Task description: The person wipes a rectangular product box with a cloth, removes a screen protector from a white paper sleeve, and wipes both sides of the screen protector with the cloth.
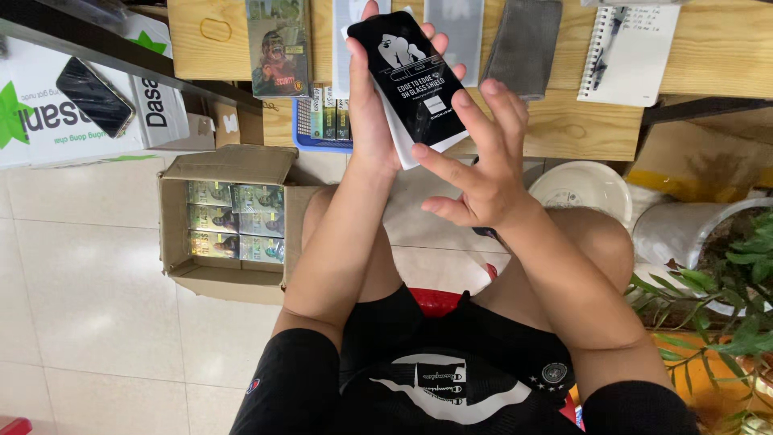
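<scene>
My left hand (372, 113) holds up a black flat screen-protector package (411, 76) with a white sleeve behind it, in front of the wooden table edge. My right hand (477, 157) has its fingers spread, the thumb and fingertips touching the package's lower right edge. I sit on a red stool, in black clothing, with bare knees below my hands.
On the wooden table (555, 121) lie a printed box (278, 48), a grey cloth (523, 36), a spiral notebook (628, 52) and a blue tray (318, 121). An open cardboard box (225, 221) of packets sits on the tiled floor. A phone (95, 97) lies on a white carton; plant (717, 282) at right.
</scene>
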